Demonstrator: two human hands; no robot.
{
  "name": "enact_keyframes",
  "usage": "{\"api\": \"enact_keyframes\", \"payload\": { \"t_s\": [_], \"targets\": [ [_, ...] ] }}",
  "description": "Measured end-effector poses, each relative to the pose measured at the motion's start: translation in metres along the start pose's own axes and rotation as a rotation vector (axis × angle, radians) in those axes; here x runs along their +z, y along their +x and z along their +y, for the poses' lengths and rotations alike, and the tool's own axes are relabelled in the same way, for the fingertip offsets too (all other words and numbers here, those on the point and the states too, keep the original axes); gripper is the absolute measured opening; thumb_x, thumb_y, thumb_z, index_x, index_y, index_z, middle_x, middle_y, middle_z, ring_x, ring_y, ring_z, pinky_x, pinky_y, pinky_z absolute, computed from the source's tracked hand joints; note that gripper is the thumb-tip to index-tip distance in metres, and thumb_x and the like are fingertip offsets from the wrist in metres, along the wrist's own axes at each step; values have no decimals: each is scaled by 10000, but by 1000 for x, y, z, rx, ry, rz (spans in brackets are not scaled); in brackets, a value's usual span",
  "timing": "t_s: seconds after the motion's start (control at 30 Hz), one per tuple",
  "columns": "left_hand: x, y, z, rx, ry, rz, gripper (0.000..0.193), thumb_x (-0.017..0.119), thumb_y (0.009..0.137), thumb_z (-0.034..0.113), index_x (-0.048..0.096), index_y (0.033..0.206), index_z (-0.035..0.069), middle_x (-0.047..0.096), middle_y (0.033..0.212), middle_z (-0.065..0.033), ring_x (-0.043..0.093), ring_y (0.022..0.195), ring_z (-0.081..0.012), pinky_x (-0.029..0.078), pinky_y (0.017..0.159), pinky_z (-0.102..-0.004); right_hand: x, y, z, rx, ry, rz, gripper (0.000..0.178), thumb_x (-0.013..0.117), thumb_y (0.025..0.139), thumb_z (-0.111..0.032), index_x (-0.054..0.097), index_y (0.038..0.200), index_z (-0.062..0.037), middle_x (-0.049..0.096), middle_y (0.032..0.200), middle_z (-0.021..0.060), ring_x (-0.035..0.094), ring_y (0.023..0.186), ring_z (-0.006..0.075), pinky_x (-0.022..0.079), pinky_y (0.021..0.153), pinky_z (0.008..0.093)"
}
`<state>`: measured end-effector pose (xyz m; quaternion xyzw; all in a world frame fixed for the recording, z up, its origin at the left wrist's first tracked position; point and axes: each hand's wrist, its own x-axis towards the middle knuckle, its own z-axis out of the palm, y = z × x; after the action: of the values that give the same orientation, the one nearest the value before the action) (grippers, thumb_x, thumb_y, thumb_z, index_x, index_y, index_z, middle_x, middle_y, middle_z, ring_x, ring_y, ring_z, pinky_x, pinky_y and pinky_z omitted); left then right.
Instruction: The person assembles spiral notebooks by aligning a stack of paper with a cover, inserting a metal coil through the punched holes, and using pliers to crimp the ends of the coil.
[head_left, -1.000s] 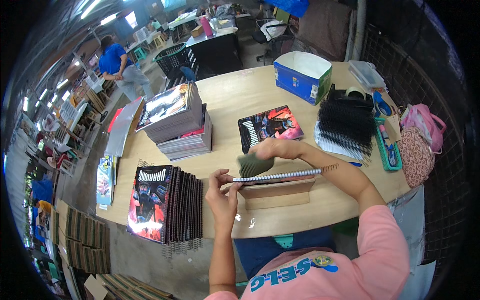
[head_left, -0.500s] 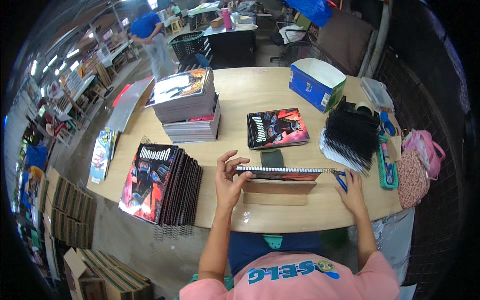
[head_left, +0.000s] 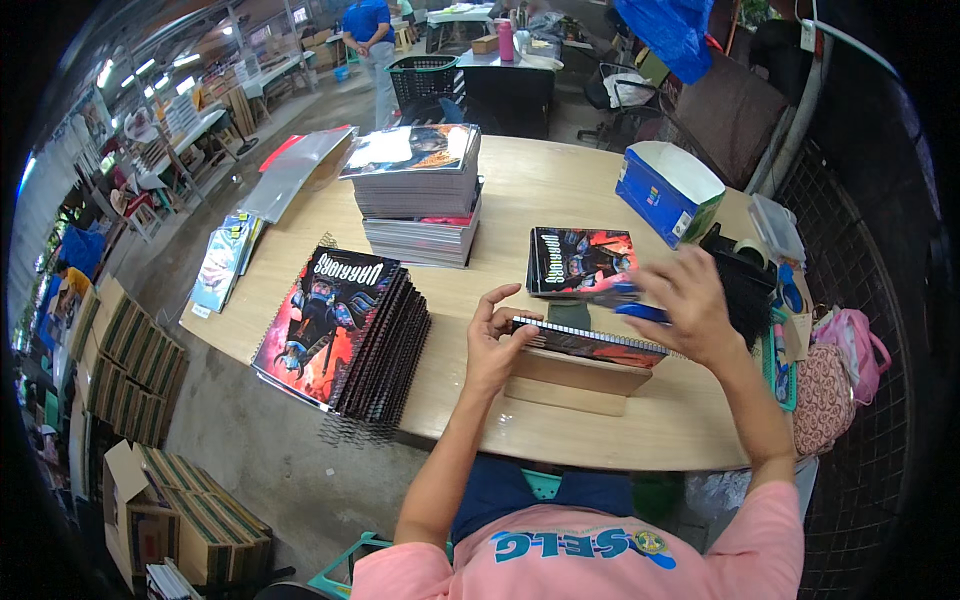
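A spiral notebook (head_left: 610, 348) stands spine up on a wooden rest (head_left: 575, 385) at the table's front, its white-edged coil running along the top. Around its left end, my left hand (head_left: 492, 345) is closed, thumb on the near side and fingers at the far side. My right hand (head_left: 695, 305), blurred by motion, is raised over the notebook's right end and grips blue-handled pliers (head_left: 640, 312). The tips of the pliers are smeared. Behind the notebook lies a short pile of dark-and-red notebooks (head_left: 582, 262), partly covered by the right hand.
On the left stand a tall stack of coiled notebooks (head_left: 330, 335) and a stack of books (head_left: 418, 190). Black coils (head_left: 745, 310), a blue box (head_left: 668, 192) and a green basket (head_left: 783, 375) sit at the right. Cartons (head_left: 190, 520) rest on the floor; a person (head_left: 369, 50) stands beyond.
My right hand has lifted the pliers from the coil's right end, up and inward over the notebook. My left hand still holds the left end. The whole view has shifted.
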<state>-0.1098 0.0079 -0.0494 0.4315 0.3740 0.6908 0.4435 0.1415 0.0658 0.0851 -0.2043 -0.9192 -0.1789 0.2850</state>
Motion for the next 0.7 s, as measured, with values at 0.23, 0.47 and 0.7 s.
{"api": "enact_keyframes", "payload": {
  "t_s": [0.23,0.47,0.7],
  "targets": [
    [0,0,-4,-9,-68,3,625,761,750,-7,461,1297,32,694,846,-53,618,769,-83,459,747,-222,22,84,-21,-548,-152,-56,306,660,776,-201,633,1076,-151,558,984,-13,559,1022,148,237,1136,545],
    [-1,-3,4,67,39,54,604,738,739,-62,473,1275,24,685,816,-45,613,770,-83,454,748,-230,26,78,-34,-415,-64,-283,236,664,766,-264,674,913,-79,590,887,41,604,867,181,460,904,474],
    [18,-6,14,151,470,133,526,763,762,80,545,1240,95,674,874,-42,627,844,-125,455,824,-276,13,35,-31,105,183,-170,378,721,775,-264,670,1090,-60,619,967,142,612,883,300,494,758,402]
  ]
}}
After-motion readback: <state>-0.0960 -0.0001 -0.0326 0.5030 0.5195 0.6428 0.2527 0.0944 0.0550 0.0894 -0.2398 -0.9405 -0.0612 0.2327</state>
